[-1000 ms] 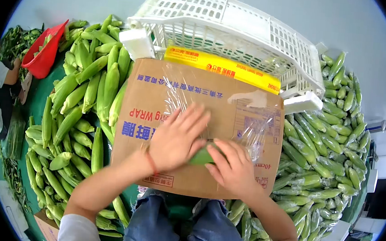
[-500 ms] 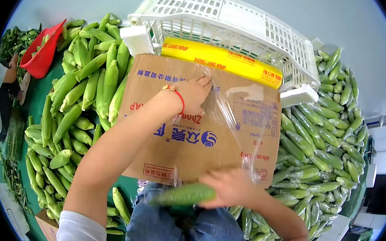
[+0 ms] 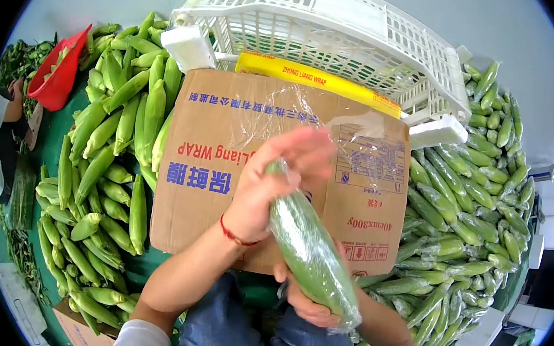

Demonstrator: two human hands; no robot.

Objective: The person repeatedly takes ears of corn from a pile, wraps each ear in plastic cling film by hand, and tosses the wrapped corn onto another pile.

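Observation:
An ear of corn (image 3: pixel 313 254) in its green husk, wrapped in clear plastic film, is held at a slant above my knees. My right hand (image 3: pixel 306 302) grips its lower part from underneath. At its upper end is my left hand (image 3: pixel 276 179), with a red cord on the wrist. The left thumb lies against the film while the other fingers stretch out, blurred by motion. Beneath both hands is a printed cardboard box (image 3: pixel 208 135), with loose film on its top. A yellow roll of wrap (image 3: pixel 317 78) sits along the box's far edge.
Unwrapped corn (image 3: pixel 112 114) is heaped on the left. Film-wrapped corn (image 3: pixel 456 206) is piled on the right. A white plastic crate (image 3: pixel 339 41) stands behind the box. At far left, another person's arm (image 3: pixel 14 100) is near a red basin (image 3: pixel 60 71).
The corn rose from beside my lap and now stands slanted in front of the box. My left hand came off the film on the box top to the corn's upper end.

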